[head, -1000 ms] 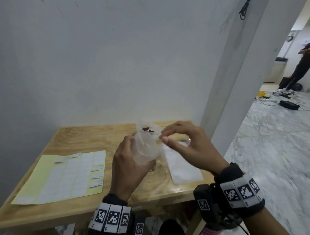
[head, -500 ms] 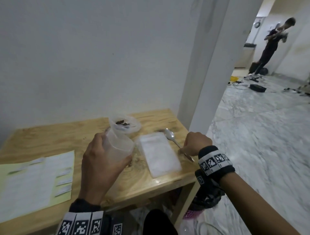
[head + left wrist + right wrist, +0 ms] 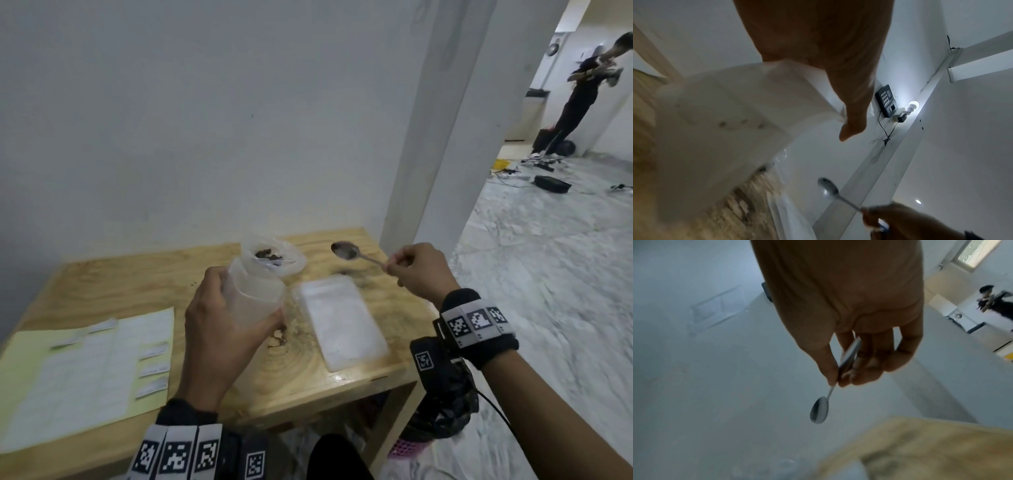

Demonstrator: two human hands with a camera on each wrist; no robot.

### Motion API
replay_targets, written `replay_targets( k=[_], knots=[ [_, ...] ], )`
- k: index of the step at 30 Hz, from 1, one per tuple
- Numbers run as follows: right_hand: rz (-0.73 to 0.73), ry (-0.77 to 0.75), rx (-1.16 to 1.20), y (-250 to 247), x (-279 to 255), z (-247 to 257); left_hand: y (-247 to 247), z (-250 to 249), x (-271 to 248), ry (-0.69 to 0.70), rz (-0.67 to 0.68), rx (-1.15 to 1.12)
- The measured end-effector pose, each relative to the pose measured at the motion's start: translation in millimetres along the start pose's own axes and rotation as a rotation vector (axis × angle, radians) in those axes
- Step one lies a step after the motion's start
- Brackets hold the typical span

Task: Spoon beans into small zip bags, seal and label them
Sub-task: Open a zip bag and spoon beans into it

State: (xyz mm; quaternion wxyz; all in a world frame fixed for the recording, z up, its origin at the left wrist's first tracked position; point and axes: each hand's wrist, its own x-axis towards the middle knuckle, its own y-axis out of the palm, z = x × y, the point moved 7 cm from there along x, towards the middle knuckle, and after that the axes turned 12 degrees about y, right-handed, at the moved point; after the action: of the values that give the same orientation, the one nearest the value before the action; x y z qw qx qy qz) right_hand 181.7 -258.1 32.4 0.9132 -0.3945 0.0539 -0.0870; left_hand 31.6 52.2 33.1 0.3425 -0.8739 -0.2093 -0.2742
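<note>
Nearest, the left hand (image 3: pixel 219 329) grips a translucent plastic cup (image 3: pixel 255 296) above the light wooden table (image 3: pixel 113 284), with a yellow-backed sheet of white labels (image 3: pixel 85 370) lying to its left. Just right of the cup rests a flat stack of clear zip bags (image 3: pixel 340 323). Farther back, the right hand (image 3: pixel 419 272) pinches the handle of an empty metal spoon (image 3: pixel 347 251), raised beside a crumpled clear bag holding dark beans (image 3: pixel 270 257).

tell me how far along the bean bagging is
Early stage. Done: nothing visibly sealed or labelled. In hand: the left hand grips a small clear plastic zip bag, apparently empty; the right hand pinches an empty silver metal spoon. Left: scooping dark beans from their clear bag, sealing, and sticking labels from the yellow-backed label sheet.
</note>
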Motion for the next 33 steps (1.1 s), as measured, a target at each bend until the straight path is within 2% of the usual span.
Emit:
replay_targets(
  k=[6,10,13,17,22,29,33],
  knots=[
    [-0.035,-0.147,0.384,0,0,74,-11,9,-3,-0.055,-0.036,-0.053],
    [-0.010,-0.159,0.431,35,17,96,-11,24,-1,-0.062,-0.011,0.022],
    [0.052,-0.146,0.440,60,33,98,-6,36,5,-0.061,0.018,0.100],
    [0.032,-0.136,0.472,76,51,94,7,49,11,-0.060,0.060,0.146],
    [0.015,-0.209,0.413,86,66,106,21,46,13,-0.057,0.093,0.144],
    [0.019,-0.477,0.153,99,63,139,35,54,5,-0.150,0.093,0.058],
    [0.038,-0.472,0.123,109,68,141,38,57,-2,-0.195,0.090,-0.007]
  ],
)
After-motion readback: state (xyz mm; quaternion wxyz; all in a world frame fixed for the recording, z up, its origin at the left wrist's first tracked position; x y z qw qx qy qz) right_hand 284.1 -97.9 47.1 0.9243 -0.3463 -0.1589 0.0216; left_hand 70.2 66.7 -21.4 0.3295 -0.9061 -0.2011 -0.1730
